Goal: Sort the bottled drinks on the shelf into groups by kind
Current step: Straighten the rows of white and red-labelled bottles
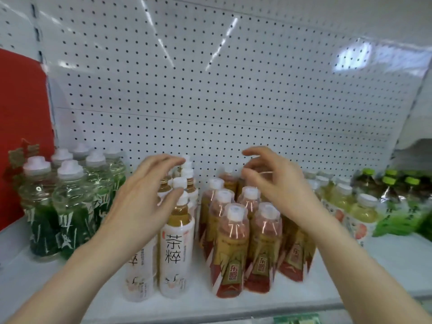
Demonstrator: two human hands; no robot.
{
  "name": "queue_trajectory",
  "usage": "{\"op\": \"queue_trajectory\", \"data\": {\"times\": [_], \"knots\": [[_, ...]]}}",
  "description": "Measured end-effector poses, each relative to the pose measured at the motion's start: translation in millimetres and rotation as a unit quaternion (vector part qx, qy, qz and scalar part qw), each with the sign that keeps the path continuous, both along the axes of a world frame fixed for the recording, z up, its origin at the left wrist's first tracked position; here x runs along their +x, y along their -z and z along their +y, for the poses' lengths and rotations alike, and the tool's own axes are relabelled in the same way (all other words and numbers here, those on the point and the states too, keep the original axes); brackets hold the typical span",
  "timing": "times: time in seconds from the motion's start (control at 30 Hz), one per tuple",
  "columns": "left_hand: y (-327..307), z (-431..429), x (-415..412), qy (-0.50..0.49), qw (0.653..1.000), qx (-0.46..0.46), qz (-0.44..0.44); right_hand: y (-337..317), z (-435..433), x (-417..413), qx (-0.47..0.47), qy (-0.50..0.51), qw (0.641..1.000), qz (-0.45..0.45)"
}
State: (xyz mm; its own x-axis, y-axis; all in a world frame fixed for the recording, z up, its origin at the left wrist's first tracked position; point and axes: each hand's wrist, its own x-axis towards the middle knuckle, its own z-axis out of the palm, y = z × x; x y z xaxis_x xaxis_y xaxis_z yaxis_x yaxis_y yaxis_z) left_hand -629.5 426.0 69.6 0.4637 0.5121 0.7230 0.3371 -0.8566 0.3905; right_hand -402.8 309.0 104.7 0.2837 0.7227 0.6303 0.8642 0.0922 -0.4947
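Note:
Bottled drinks stand in groups on the white shelf point(385, 265). From the left: green-labelled bottles point(67, 206), white-labelled tea bottles point(176, 249), red-and-gold bottles point(231, 249), pale yellow bottles with peach labels point(360, 213) and green-capped bottles point(395, 202). My left hand point(145, 197) hovers over the tops of the white-labelled tea bottles with fingers spread and loosely bent, holding nothing. My right hand point(273, 181) hovers above the rear red-and-gold bottles, fingers curved, also holding nothing. It hides some rear bottles.
A white pegboard back wall point(210, 90) rises behind the bottles. A red panel point(21, 125) stands at the far left. The shelf's front edge point(233, 309) runs along the bottom. Bare shelf surface lies in front of the right-hand groups.

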Motion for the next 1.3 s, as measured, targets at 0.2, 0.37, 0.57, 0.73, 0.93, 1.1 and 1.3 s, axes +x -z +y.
{"op": "queue_trajectory", "data": {"times": [0.2, 0.37, 0.57, 0.73, 0.93, 1.1, 1.3], "knots": [[-40, 27, 98, 0.02, 0.988, 0.001, 0.155, -27, 10, 136, -0.193, 0.078, 0.977, -0.044], [-53, 49, 158, -0.042, 0.943, -0.031, 0.329, -19, 59, 188, -0.304, -0.015, 0.947, -0.103], [-41, 54, 174, -0.096, 0.875, -0.115, 0.461, 1, 109, 197, -0.348, -0.075, 0.918, -0.174], [-48, 50, 182, -0.112, 0.862, -0.131, 0.477, -2, 109, 205, -0.332, -0.079, 0.921, -0.185], [-69, 58, 194, -0.097, 0.889, -0.102, 0.436, -3, 94, 230, -0.344, -0.038, 0.922, -0.172], [-82, 60, 243, -0.031, 0.907, -0.091, 0.411, -1, 83, 238, -0.337, -0.014, 0.929, -0.15], [-46, 66, 285, 0.002, 0.893, -0.098, 0.439, 9, 72, 242, -0.288, 0.011, 0.952, -0.106]]}}
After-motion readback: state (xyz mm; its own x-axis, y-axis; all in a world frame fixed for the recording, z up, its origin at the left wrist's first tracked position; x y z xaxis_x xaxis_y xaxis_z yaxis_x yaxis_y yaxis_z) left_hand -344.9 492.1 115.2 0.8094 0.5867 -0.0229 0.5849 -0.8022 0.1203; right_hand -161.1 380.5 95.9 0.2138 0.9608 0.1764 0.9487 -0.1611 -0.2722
